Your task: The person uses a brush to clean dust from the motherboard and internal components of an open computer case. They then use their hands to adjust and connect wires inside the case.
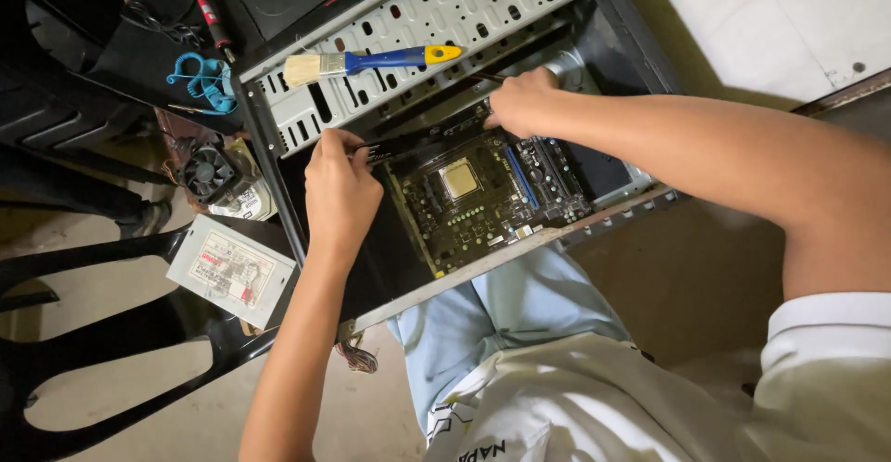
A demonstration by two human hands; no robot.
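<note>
Gripping the dark strip (394,149), long axis toward two o'clock, left hand (339,188) and right hand (522,100) pinched its ends above the motherboard (483,198); paintbrush (367,61) lay at twelve

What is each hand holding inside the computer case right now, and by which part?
The left hand pinches the end of a thin dark strip at the motherboard's left edge. The right hand grips the board's far edge; whether it also holds a tool cannot be told.

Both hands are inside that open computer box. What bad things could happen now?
1. The left hand and right hand work right at the motherboard; a slip might scratch it or the bare processor.
2. The paintbrush rests loose on the metal drive cage above; a bump could drop it onto the board.
3. The case's metal edge might scrape a forearm.
</note>
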